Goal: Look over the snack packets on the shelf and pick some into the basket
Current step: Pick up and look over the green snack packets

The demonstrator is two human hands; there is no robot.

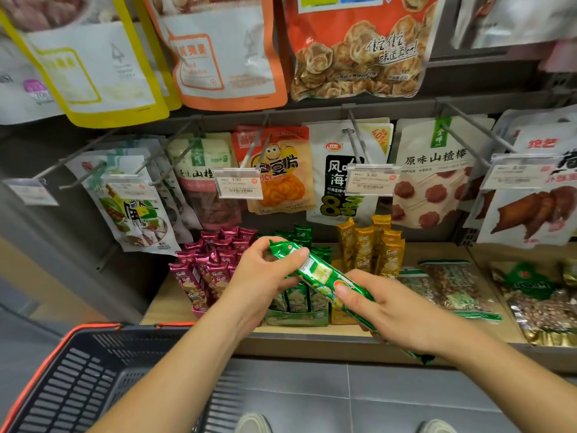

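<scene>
The left hand (265,276) and the right hand (399,314) each curl their fingers round one end of a long, glossy green foil packet (315,271), held slantwise above the wooden shelf (312,334), near the dark slotted plastic basket (78,385), below price tags (239,182) reading 3.90 and 5.90.

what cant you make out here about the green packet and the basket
Head view:
- Green snack packet: lower part covered by the right hand; print too small.
- Basket: cut off by bottom edge, floor partly behind the left forearm.
- Far-left price tag: blurred.
</scene>
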